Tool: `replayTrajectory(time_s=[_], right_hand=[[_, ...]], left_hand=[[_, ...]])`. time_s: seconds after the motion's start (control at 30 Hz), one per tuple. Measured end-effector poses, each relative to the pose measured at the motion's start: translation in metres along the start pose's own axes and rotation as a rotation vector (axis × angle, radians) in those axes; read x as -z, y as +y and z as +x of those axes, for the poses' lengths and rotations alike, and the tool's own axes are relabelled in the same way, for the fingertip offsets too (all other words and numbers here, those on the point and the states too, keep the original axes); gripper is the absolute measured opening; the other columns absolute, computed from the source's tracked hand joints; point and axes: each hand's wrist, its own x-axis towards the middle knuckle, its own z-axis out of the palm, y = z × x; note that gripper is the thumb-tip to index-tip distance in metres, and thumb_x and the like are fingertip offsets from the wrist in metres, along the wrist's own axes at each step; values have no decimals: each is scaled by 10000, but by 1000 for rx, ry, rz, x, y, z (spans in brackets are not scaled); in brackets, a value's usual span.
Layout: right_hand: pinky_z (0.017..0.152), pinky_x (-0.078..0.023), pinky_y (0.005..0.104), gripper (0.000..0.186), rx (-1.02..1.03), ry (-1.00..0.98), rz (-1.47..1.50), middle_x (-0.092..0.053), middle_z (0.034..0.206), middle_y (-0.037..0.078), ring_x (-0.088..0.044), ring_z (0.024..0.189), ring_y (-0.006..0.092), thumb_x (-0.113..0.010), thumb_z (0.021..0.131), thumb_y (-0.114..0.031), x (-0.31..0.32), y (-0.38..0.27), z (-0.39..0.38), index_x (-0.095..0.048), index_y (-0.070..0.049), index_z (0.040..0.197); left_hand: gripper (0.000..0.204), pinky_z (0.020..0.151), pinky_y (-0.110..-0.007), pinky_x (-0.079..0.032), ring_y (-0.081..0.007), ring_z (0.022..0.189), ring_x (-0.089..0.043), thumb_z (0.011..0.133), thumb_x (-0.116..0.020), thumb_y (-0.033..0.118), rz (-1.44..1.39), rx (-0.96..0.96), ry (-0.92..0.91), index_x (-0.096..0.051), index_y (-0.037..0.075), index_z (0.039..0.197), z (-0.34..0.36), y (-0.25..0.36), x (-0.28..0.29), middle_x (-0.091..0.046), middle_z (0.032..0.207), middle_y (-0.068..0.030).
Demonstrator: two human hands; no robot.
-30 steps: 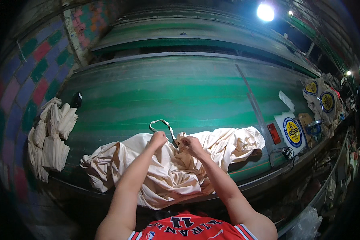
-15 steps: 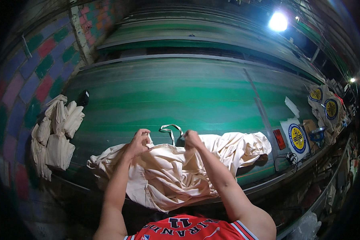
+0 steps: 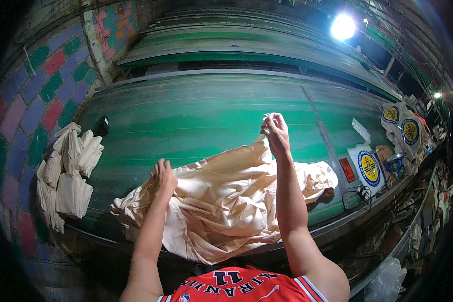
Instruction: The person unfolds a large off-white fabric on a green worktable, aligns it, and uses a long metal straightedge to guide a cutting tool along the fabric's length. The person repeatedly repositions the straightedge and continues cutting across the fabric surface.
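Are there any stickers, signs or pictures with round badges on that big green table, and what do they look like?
White printed piece: lies flat near the table's right edge; pale sheet bearing a round blue and yellow emblem.
Two more printed pieces: farther back at the right end; white, each with a round blue and yellow emblem.
Small red tag: just left of the near printed piece; narrow red rectangle.
No screens show.

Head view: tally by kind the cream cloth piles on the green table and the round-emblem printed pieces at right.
Cream cloth under the hands: 1
Folded cream stack at left: 1
Round-emblem printed pieces: 3
Total: 5
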Motion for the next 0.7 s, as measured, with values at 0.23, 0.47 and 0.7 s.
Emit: replayTrajectory(time_s=[0.23, 0.47, 0.7], right_hand=[[546, -499, 252, 160, -96, -297, -3, -622, 843, 65, -589, 636, 101, -547, 1036, -198, -42, -25, -43, -506, -46, 1060], [650, -449, 227, 275, 80, -472, -111, -659, 900, 105, -596, 766, 89, -583, 990, -58, -68, -56, -64, -449, -32, 1228], [613, -478, 241, 164, 220, -368, 42, -625, 997, 74, -586, 757, 101, -553, 963, 36, -65, -77, -74, -563, -41, 1108]], left_hand=[[503, 1085, -480, -346, -364, 1242, -513, 766, -725, 139, -564, -531, -25, -555, 16, 1224, 20, 112, 13, -547, 1309, -176], [382, 909, -427, -511, -378, 1010, -650, 843, -668, 192, -301, -598, -795, -637, 44, 1194, 1, 165, -15, -685, 1115, -191], [243, 846, -441, -563, -348, 988, -705, 823, -576, 87, 76, -323, -719, -743, 27, 990, -9, 124, -44, -723, 1021, -198]])
